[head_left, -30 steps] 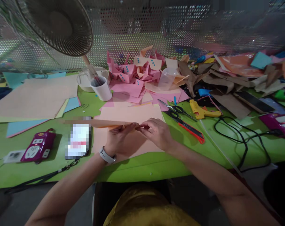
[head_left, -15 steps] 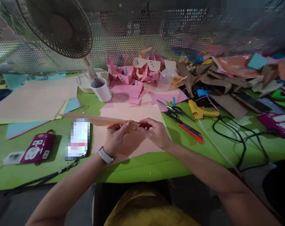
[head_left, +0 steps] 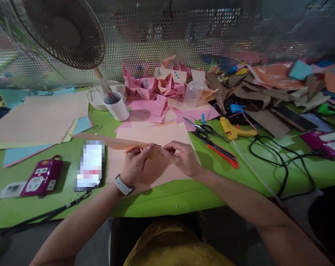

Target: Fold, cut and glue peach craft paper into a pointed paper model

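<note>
Your left grip [head_left: 134, 165] and right grip [head_left: 182, 159] pinch the long folded peach paper strip [head_left: 110, 142], near-horizontal, its free end pointing frame-left.

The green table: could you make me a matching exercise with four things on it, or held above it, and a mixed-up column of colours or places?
Things:
1. Glue gun
2. Cutter knife
3. Cup
4. Paper strip

Colours or places:
A. White
B. Held in the left hand
C. Yellow
D. Red and black

Right pairs: 1-C, 2-D, 3-A, 4-B.
</note>
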Demonstrator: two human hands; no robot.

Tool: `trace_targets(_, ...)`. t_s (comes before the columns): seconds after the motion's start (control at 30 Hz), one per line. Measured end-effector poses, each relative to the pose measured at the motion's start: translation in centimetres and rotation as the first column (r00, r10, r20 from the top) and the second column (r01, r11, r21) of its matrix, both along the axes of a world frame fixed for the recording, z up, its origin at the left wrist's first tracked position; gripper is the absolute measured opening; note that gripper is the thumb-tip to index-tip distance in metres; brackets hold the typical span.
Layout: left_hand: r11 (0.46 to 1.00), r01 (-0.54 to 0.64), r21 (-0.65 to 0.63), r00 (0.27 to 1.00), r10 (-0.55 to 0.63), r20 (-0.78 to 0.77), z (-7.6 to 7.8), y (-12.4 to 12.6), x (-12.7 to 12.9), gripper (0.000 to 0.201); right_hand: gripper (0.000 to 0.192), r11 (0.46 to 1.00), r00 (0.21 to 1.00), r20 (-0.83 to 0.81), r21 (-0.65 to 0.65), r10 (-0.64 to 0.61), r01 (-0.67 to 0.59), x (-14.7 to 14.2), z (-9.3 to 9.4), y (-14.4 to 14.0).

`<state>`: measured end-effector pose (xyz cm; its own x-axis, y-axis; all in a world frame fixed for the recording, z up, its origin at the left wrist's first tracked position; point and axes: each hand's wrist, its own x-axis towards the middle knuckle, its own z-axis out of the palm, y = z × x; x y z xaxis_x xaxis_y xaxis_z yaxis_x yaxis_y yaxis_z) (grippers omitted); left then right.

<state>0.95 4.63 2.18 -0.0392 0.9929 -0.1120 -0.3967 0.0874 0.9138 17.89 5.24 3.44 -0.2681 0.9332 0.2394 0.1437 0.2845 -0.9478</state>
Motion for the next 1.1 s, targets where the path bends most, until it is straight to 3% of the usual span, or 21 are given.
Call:
trace_targets(0.57, 0.997, 0.038, -0.073, 0.993, -0.03, 0.112, 0.34, 0.01, 0.29, 0.025, 0.019, 0.995, 0.995, -0.051, -0.051, 0.085, -0.087, 0.17, 0.36, 0.17)
trace_targets(0.9, 0.991, 0.069, -0.117, 0.993, -0.056, 0.103, 0.25, 0.01, 0.32, 0.021, 0.031, 0.931, 0.986, -0.155, -0.349, 0.057, -0.109, 0.13, 0.28, 0.39)
trace_targets(1.1, 0.989, 0.095, -0.115, 0.993, -0.087, 0.079, 0.35, 0.09, 0.15, 0.026, 0.036, 0.915, 0.991, -0.129, -0.393, 0.046, -0.093, 0.1, 0.03, 0.7)
